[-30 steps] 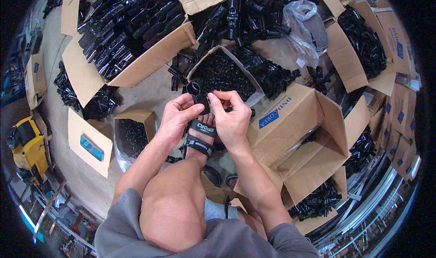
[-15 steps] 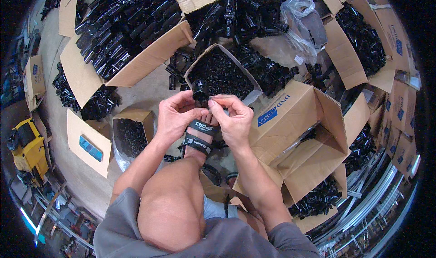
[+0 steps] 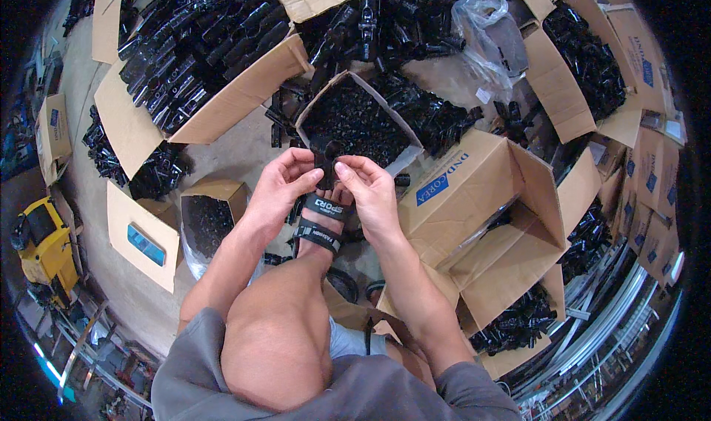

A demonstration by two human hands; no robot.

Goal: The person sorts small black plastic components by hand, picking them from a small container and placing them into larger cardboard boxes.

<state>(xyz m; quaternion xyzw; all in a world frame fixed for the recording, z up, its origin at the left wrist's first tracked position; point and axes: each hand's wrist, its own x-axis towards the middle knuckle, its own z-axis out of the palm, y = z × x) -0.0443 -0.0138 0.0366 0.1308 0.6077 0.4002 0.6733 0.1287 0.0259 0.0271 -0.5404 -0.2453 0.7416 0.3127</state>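
Between my two hands is a shiny black plastic part [image 3: 326,154] with a rounded upper end, held just above my sandalled foot. My left hand [image 3: 290,175] pinches its left side with thumb and fingers. My right hand [image 3: 364,186] is closed at its right edge, thumb against the part; whether a smaller piece sits in those fingertips is hidden. Right beyond the hands stands an open carton [image 3: 413,154] filled with small black pieces. Longer black plastic parts [image 3: 444,112] lie piled beside that carton.
A large carton [image 3: 229,88] of stacked black parts stands at the far left. To the right lies a tipped open carton [image 3: 474,191]. A phone [image 3: 146,244] rests on a cardboard flap at left, near a small box of black bits [image 3: 207,219]. Clear plastic bag [image 3: 485,32] at back.
The black part has turned in my hands, and its broader side now shows. My right hand has shifted slightly left and its fingers sit closer against the part.
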